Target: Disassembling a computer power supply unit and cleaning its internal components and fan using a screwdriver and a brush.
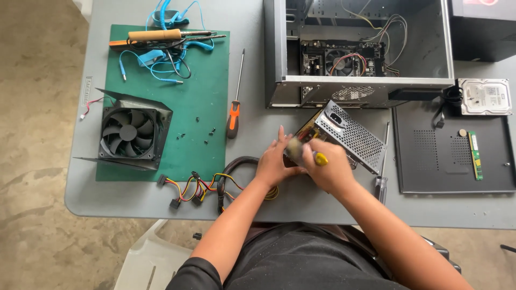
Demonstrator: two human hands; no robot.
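Nearest, the right hand [332,171] grips a yellow-handled brush [305,151], its blurred bristles at the open power supply unit [344,137] on the grey table [301,198]. The left hand [275,161], fingers spread flat, steadies the unit's near edge. Its cable bundle [215,185] trails left. Farther off stands the open computer case [357,51]

left hand [274,161]: palm down, fingers extended | right hand [328,169]: fist closed, crossing close beside left
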